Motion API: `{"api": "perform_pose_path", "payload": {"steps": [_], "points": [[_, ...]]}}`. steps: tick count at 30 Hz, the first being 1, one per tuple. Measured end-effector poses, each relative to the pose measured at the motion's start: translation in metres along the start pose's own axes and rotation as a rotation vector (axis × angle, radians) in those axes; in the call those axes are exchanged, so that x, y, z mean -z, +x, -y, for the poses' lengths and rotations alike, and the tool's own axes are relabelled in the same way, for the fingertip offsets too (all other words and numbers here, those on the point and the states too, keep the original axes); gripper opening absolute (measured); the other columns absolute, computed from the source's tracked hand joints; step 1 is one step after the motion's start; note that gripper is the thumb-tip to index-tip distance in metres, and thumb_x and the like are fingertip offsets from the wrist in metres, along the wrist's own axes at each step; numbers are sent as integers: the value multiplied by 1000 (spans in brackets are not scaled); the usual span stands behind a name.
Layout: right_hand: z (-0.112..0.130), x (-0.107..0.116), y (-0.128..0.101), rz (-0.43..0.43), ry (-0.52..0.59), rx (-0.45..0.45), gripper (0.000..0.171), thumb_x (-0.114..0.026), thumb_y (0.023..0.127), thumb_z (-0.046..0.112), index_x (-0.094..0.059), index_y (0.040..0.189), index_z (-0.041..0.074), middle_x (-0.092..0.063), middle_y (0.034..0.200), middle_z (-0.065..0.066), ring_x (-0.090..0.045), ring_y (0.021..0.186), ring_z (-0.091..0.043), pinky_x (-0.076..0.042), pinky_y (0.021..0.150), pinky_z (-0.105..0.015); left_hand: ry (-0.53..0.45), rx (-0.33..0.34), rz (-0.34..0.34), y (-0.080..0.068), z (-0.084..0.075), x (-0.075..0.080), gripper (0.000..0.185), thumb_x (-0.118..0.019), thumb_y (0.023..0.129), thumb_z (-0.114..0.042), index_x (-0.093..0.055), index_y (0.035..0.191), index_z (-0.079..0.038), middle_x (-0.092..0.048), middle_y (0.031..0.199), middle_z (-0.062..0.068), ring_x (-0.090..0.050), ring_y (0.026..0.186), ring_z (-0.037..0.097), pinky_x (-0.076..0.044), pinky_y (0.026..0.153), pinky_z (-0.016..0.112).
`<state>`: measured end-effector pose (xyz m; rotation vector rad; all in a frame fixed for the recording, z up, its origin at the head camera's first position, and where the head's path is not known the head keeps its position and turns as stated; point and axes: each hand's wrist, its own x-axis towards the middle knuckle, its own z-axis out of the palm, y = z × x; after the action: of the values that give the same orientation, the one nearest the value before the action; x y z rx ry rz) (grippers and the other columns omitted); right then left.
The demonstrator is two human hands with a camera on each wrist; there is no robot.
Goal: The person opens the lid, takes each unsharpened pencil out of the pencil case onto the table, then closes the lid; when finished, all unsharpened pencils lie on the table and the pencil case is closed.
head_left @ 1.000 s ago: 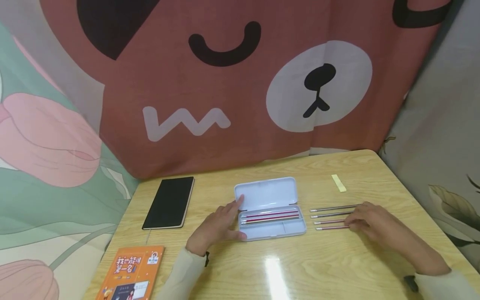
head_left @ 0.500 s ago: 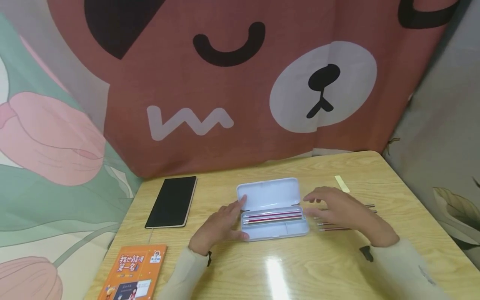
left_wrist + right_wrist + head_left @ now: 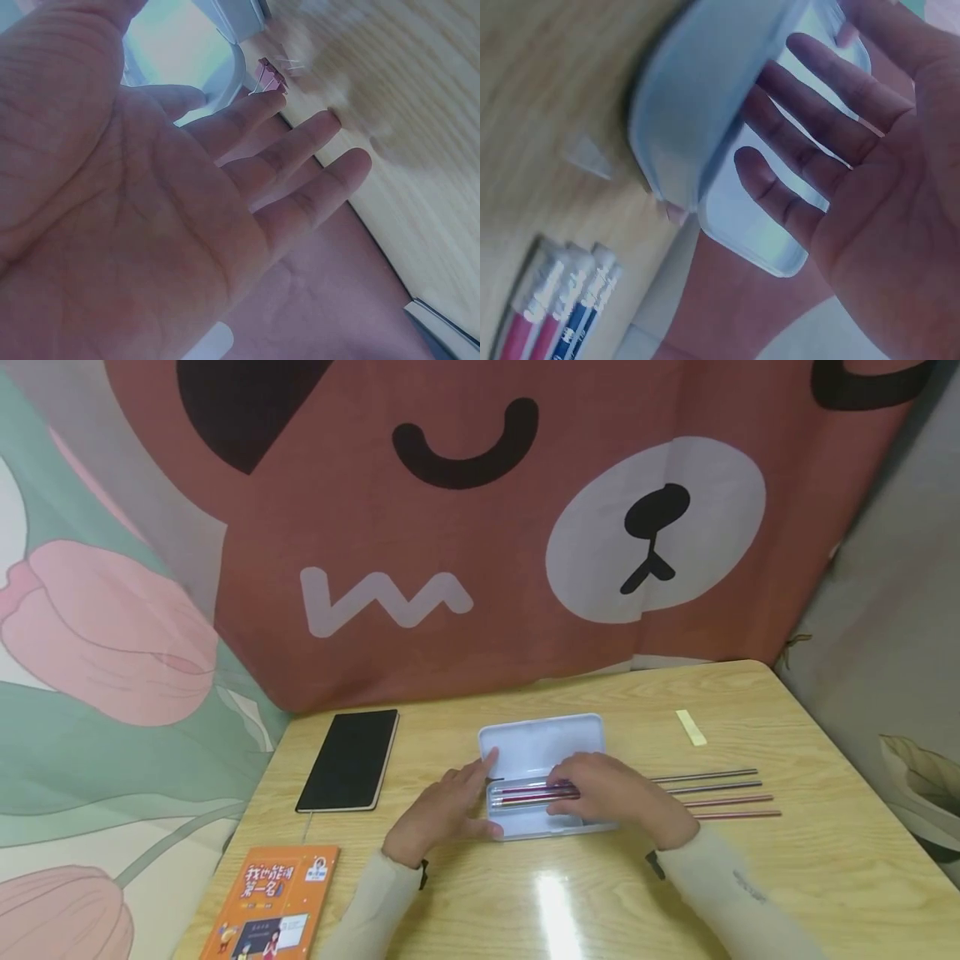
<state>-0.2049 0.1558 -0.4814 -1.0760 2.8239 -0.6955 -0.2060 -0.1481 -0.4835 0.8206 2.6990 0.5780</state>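
Writing you can read sits on the orange book (image 3: 270,906) at the table's (image 3: 825,860) near left corner: large Chinese characters on its cover, too small to make out fully. The black notebook (image 3: 349,760) near the far left edge shows no label. In the right wrist view, the pens' (image 3: 555,307) barrels carry print, but it is blurred and unreadable.

Your pencil case (image 3: 536,747) lies open at the middle of the table, its long axis running left to right, lid raised on the far side. Pens (image 3: 525,793) inside it lie along that same axis.

Your left hand (image 3: 442,810) rests against the case's left end, fingers straight and relaxed, thumb at the near left corner; the left wrist view shows the palm spread and gripping nothing. Your right hand (image 3: 611,793) lies over the case's right half, fingers reaching in over the pens; the right wrist view shows them straight and spread above the case (image 3: 705,127), with nothing pinched.

Four loose pens (image 3: 720,793) lie in a row just right of the case, pointing left-right, parallel to it. A yellow strip (image 3: 691,727) lies towards the far right corner.
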Motion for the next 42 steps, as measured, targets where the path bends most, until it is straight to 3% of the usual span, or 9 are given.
{"api": "perform_pose_path", "payload": {"steps": [6, 15, 21, 28, 36, 42], "points": [[0, -11, -2, -34, -39, 25, 15, -85, 99, 20, -82, 109, 10, -69, 90, 7, -58, 84, -7, -57, 80, -32, 0, -21, -7, -1, -1, 1, 119, -89, 91, -47, -17, 179, -14, -39, 177, 14, -50, 151, 43, -47, 121, 59], [-4, -17, -8, -77, 38, 37, 9, -83, 100, 13, -80, 108, 12, -71, 95, 7, -62, 91, -10, -59, 87, -35, 2, -31, -7, 1, -5, 3, 119, -90, 90, -46, -17, 178, -13, -40, 177, 15, -50, 151, 43, -47, 121, 59], [-8, -14, -8, -74, 79, 36, 5, -82, 100, 11, -82, 104, 13, -69, 90, 10, -58, 85, -4, -58, 83, -32, 18, -30, -2, 2, -7, 3, 119, -90, 90, -46, -17, 178, -13, -40, 177, 14, -50, 150, 43, -47, 121, 58], [-13, 0, -13, -145, 80, 64, 9, -81, 99, 7, -86, 105, 11, -70, 92, 8, -62, 88, -5, -59, 84, -33, 26, -31, -4, 1, -8, 3, 119, -91, 89, -45, -19, 178, -12, -41, 176, 16, -50, 150, 45, -47, 120, 59], [-32, 15, -41, -227, 134, 19, 22, -79, 98, -3, -84, 117, 8, -78, 102, 2, -71, 92, -10, -63, 83, -31, 4, -29, -8, -1, -7, 2, 120, -90, 89, -45, -18, 178, -12, -40, 177, 16, -48, 152, 46, -46, 120, 61], [-52, 29, -71, -355, 72, -2, 28, -83, 93, -6, -84, 114, 12, -80, 103, 3, -74, 94, -12, -63, 82, -31, 8, -28, -17, -2, -4, 1, 118, -90, 90, -45, -19, 178, -12, -40, 176, 16, -48, 152, 46, -46, 121, 59]]}}
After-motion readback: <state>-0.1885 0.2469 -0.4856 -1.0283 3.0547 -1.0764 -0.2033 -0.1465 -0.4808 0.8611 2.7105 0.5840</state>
